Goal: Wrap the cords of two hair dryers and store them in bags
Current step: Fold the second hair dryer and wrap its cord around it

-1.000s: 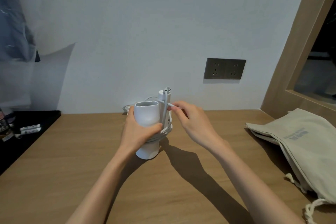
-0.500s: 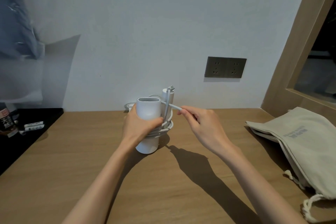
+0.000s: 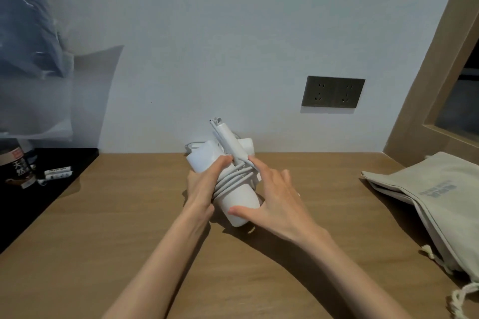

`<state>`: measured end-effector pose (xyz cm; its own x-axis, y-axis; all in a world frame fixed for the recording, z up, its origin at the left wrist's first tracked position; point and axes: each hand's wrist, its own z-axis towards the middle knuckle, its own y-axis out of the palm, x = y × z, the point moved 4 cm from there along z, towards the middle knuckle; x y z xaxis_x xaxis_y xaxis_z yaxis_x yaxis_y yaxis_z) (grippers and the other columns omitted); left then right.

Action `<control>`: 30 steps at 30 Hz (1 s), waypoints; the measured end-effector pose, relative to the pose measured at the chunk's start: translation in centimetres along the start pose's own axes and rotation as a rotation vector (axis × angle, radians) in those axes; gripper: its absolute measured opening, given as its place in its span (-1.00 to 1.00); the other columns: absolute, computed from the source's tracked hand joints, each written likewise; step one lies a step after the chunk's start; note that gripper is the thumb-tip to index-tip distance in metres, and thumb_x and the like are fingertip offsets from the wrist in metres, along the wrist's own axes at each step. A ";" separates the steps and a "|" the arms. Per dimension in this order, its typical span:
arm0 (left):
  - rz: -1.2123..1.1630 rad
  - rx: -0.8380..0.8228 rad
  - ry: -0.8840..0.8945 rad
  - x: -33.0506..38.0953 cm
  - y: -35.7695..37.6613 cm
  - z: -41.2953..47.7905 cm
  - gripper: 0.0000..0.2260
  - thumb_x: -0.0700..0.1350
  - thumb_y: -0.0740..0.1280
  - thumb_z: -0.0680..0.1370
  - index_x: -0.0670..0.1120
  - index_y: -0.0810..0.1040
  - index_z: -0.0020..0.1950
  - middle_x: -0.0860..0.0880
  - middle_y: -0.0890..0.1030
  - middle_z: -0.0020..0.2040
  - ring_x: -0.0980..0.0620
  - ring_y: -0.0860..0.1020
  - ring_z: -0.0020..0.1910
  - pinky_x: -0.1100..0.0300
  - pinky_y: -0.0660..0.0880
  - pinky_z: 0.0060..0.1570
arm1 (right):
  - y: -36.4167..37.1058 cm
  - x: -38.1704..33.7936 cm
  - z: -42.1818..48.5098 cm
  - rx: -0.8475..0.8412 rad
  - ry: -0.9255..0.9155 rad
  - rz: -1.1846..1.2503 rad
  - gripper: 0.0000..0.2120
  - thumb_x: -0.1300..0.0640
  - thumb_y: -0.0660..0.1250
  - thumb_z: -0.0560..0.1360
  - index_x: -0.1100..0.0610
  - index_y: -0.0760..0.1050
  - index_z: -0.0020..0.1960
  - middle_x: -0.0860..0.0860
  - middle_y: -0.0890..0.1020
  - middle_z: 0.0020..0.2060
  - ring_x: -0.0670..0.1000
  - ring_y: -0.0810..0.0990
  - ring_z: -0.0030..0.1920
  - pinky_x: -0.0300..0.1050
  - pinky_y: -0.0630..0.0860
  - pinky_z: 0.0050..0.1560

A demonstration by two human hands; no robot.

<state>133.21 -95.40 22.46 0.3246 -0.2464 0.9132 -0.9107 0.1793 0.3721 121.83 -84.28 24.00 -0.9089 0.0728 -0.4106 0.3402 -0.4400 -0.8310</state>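
A white hair dryer (image 3: 242,201) lies tilted just above the wooden table (image 3: 124,228), its folded handle (image 3: 228,140) pointing up and away. Its white cord (image 3: 233,179) is coiled in several loops round the body. My left hand (image 3: 202,186) grips the dryer from the left, thumb pressed on the coils. My right hand (image 3: 277,197) holds it from the right, thumb under the lower end and fingertips on the cord near the handle. Another white piece (image 3: 246,146) shows behind; what it is I cannot tell. Beige drawstring bags (image 3: 440,197) lie flat at the right.
A dark double wall socket (image 3: 333,91) sits above the table at the back right. A black tray (image 3: 64,163) at the left holds a jar (image 3: 18,166) and small white tubes (image 3: 58,172). A wooden frame (image 3: 427,85) rises at the right; clear plastic (image 3: 31,59) hangs top left.
The dryer went from standing upright to tilted. My right hand let go of the cord end it was pinching and now clasps the dryer's body.
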 end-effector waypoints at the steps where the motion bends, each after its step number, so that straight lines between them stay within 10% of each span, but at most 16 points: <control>1: -0.018 0.012 -0.005 -0.3 -0.1 0.0 -0.64 -0.11 0.56 0.28 -0.05 0.48 -0.04 -0.17 0.66 -0.09 -0.19 0.66 -0.11 -0.23 0.58 -0.05 | 0.2 0.0 0.1 -0.004 0.014 0.013 0.01 -0.46 0.34 0.22 -0.25 -0.11 0.49 -0.09 0.37 0.31 -0.06 0.24 0.22 -0.04 0.41 0.15; 12: 0.312 0.073 0.238 0.2 -1.3 1.0 -0.34 0.08 0.47 0.41 0.02 0.18 0.37 -0.01 0.48 0.10 -0.02 0.52 0.03 -0.01 0.50 0.10 | 1.0 0.1 2.0 -0.123 0.074 0.080 -0.07 -0.42 0.31 0.16 -0.23 0.05 0.43 -0.07 0.45 0.15 -0.01 0.29 0.13 0.07 0.47 0.09; 17: 0.676 -0.095 0.247 -0.3 -0.9 1.4 -0.28 0.30 0.26 0.26 0.00 0.30 0.35 0.00 0.28 0.20 0.00 0.34 0.21 0.07 0.35 0.19 | 0.3 1.0 1.7 -0.155 0.077 0.042 -0.13 -0.32 0.40 0.20 -0.24 0.09 0.41 -0.07 0.45 0.11 -0.02 0.28 0.12 -0.03 0.43 0.04; 30: 0.705 -0.183 0.360 -1.5 0.9 -1.0 -0.52 0.23 0.34 0.37 0.07 0.34 0.18 0.07 0.42 0.13 0.03 0.40 0.19 0.05 0.44 0.13 | -2.8 4.6 0.1 -0.270 0.049 0.169 -0.26 -0.37 0.41 0.16 -0.41 0.17 0.26 -0.23 0.42 0.18 -0.17 0.30 0.11 -0.13 0.43 0.05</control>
<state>132.21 -93.88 21.56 -0.2191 0.2987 0.9288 -0.8856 0.3387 -0.3179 116.73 -82.83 24.46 -0.8238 0.0649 -0.5632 0.5427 -0.1966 -0.8166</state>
